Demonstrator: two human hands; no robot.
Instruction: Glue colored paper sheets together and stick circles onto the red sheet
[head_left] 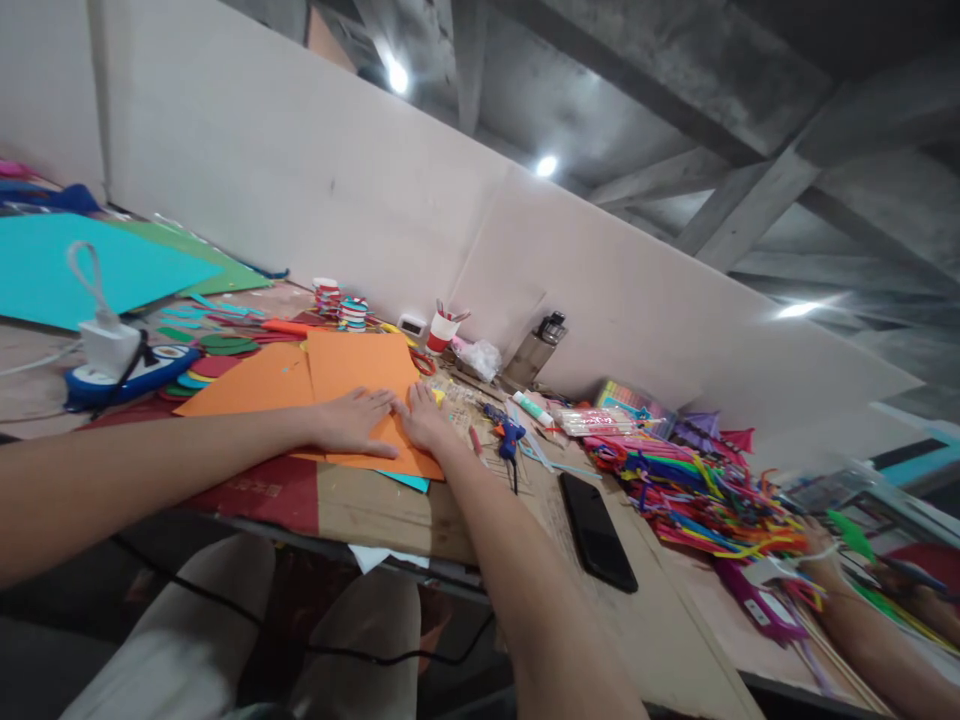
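Orange paper [356, 365] lies on the cardboard-covered table, with another orange piece [255, 380] spreading out to its left. My left hand [356, 422] rests flat on the orange paper, its fingers stretched out. Close beside it, my right hand [424, 418] presses down near the paper's right edge, with fingers extended and its tips almost meeting the left hand's. A corner of blue paper [411, 481] peeks out beneath the orange. Neither hand grips anything that I can see.
Right of my hands lie a blue glue gun [510, 435], a glue stick [532, 408] and a black phone [598, 532]. Colourful pipe cleaners [697, 490] pile farther right, near another person's arm [862, 620]. A power strip [131, 375] sits left; a bottle [534, 350] stands behind.
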